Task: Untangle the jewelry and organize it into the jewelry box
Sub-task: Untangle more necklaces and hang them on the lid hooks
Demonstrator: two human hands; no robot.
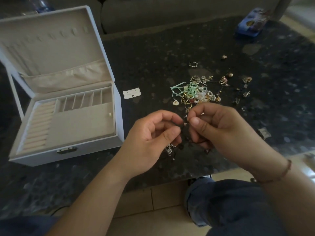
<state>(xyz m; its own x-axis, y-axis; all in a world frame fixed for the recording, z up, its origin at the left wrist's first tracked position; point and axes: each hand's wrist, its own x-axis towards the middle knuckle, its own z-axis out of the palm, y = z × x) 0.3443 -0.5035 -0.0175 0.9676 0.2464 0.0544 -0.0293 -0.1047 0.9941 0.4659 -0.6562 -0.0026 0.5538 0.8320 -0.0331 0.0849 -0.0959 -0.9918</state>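
Note:
A white jewelry box stands open at the left, its beige tray showing ring rolls and small compartments, with one small pale piece in the large section. A tangled heap of jewelry with green ribbon, pearls and gold pieces lies on the dark table. In front of the heap, my left hand and my right hand both pinch a thin black cord necklace. A silver charm dangles from it below my left fingers.
Loose earrings and rings are scattered right of the heap. A white earring card lies beside the box. A blue tin sits at the far right, a grey sofa behind. The table's near edge runs above my knee.

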